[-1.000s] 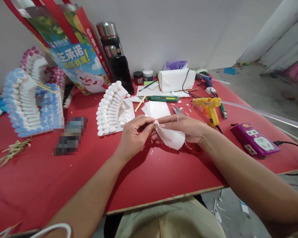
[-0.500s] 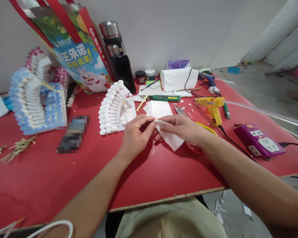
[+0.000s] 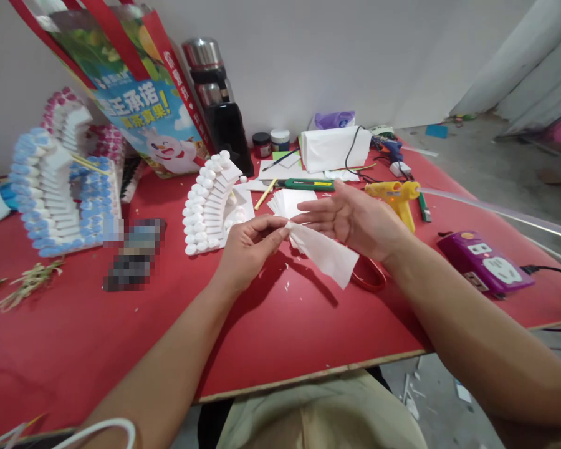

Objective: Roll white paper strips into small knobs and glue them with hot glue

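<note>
Between thumb and forefinger, my left hand (image 3: 255, 246) pinches one end of a thin white paper strip (image 3: 327, 252), whose wide end hangs free to the right. My right hand (image 3: 362, 218) is open, fingers stretched out and palm turned inward, just above the strip. A stack of white paper sheets (image 3: 290, 204) lies behind the hands. To the left stands a curved white model (image 3: 206, 206) of stacked strips with rounded white ends. Red-handled scissors (image 3: 370, 274) lie partly hidden under my right hand and wrist.
A yellow glue gun (image 3: 402, 198) and a purple power socket (image 3: 486, 262) with cords are at right. A green utility knife (image 3: 308, 184) lies behind the paper. Blue-and-white model (image 3: 51, 193), phone (image 3: 135, 252), shopping bag (image 3: 154, 106) and flask (image 3: 203, 56) stand or lie leftward.
My right hand has let go of the paper strip and opened, lifting up and to the right. The strip now shows more of its length, still pinched by my left hand.
</note>
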Tool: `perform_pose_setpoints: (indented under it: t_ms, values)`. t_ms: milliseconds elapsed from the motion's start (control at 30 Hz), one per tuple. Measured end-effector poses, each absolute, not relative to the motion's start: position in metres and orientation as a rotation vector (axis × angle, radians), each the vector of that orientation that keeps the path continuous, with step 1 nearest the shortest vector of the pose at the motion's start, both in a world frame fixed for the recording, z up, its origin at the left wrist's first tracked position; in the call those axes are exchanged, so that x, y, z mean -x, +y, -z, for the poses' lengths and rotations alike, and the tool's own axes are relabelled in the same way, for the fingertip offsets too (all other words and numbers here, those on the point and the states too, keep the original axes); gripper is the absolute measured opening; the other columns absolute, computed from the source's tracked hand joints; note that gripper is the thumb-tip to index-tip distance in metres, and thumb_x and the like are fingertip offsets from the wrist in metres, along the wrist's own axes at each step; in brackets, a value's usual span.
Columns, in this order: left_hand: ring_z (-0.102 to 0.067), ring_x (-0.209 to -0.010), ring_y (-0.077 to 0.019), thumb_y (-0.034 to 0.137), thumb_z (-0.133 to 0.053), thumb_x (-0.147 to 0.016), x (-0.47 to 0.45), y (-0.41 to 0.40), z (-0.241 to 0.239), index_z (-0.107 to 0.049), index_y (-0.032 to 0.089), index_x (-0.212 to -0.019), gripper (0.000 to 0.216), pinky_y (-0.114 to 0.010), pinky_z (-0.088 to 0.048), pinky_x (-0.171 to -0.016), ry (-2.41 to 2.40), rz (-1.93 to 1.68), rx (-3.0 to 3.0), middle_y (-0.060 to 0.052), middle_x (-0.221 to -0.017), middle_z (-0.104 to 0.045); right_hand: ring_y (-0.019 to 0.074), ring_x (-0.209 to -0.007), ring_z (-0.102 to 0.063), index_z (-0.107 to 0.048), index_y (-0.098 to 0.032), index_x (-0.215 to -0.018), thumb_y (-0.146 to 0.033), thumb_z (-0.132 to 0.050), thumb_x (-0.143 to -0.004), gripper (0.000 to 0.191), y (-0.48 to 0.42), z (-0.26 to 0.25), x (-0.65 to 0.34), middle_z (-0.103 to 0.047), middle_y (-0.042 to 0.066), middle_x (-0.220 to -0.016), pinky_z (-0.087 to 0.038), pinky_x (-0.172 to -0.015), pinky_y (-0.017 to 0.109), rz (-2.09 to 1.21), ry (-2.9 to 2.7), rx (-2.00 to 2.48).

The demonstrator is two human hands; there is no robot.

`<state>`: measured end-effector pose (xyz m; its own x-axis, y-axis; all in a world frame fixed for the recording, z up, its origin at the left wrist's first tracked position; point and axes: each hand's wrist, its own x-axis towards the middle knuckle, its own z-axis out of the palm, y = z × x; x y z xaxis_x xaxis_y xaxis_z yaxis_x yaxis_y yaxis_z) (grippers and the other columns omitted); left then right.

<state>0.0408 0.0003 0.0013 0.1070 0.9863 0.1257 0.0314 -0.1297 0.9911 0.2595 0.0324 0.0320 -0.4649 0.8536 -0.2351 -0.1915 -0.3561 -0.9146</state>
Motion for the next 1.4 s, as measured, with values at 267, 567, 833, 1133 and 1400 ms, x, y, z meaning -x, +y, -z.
perform_pose_setpoints:
  t_ms: [267,567,833,1133,1400]
  values:
    - [-0.068,-0.082,-0.0182,0.028,-0.073,-0.089,-0.045,-0.005,-0.01,-0.078,0.02,-0.093,0.01,-0.032,-0.057,-0.077,1.057,-1.201,-1.644,-0.005,-0.089,-0.073,0.0223,-0.077,-0.074,-0.076,-0.014,-0.103,-0.048,-0.06,-0.099,0.038,0.024,-0.02,-0.247,-0.079,0.013,-0.088,-0.061,-0.079,0.036,-2.12,-1.175,0.908]
    - [-0.071,-0.082,-0.0178,0.03,-0.073,-0.09,-0.043,-0.003,-0.003,-0.079,0.021,-0.097,0.013,-0.03,-0.058,-0.078,1.099,-1.207,-1.679,-0.004,-0.086,-0.076,0.0119,-0.068,-0.062,-0.076,-0.015,-0.083,-0.051,-0.071,-0.09,0.037,0.017,-0.022,-0.245,-0.071,0.004,-0.077,-0.049,-0.067,0.024,-1.901,-1.508,0.913]
    - [-0.072,-0.086,-0.0197,0.031,-0.074,-0.087,-0.048,-0.005,-0.004,-0.078,0.019,-0.094,0.014,-0.032,-0.058,-0.083,1.154,-1.222,-1.597,-0.005,-0.09,-0.078,0.0076,-0.051,-0.034,-0.07,-0.015,-0.074,-0.056,-0.073,-0.085,0.043,0.019,-0.014,-0.245,-0.048,-0.004,-0.058,-0.024,-0.047,0.026,-1.679,-1.609,1.101]
    - [-0.068,-0.08,-0.0158,0.024,-0.069,-0.09,-0.062,-0.012,0.0,-0.075,0.018,-0.09,0.008,-0.027,-0.053,-0.072,1.304,-1.321,-1.731,-0.004,-0.088,-0.074,0.0091,-0.055,-0.029,-0.04,-0.019,-0.054,-0.034,-0.058,-0.088,0.041,0.01,-0.009,-0.228,-0.031,-0.004,-0.055,-0.022,-0.051,0.029,-0.92,-1.862,1.249]
    - [-0.069,-0.096,-0.0208,0.017,-0.054,-0.098,-0.059,-0.018,0.009,-0.072,0.019,-0.11,0.021,-0.034,-0.055,-0.087,1.335,-1.466,-2.355,-0.01,-0.101,-0.073,0.0105,-0.059,-0.029,-0.038,-0.02,-0.059,-0.042,-0.055,-0.095,0.045,0.004,-0.012,-0.227,-0.029,-0.003,-0.06,-0.025,-0.054,0.029,-1.026,-1.821,1.091]
